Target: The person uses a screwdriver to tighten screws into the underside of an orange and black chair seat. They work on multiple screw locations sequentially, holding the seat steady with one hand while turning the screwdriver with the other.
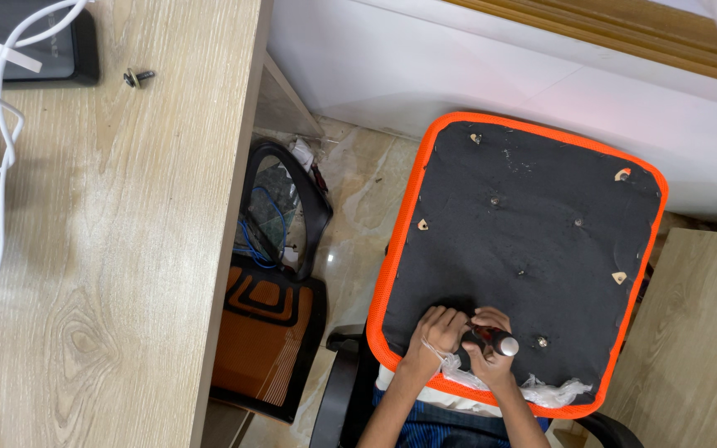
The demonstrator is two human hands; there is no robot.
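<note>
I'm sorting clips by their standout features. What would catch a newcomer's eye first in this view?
The black chair seat underside with its bright orange rim dominates the right half, lying face down. At its near edge the left hand and the right hand meet, the right hand gripping a black and red handled screwdriver. To the left, a light wooden desk carries a white cable and a small dark screw with washer.

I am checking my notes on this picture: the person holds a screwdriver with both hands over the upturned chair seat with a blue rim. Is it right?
Not quite: the head view shows the rim of the upturned chair seat is orange, not blue. The rest holds: left hand and right hand grip the screwdriver over it.
</note>
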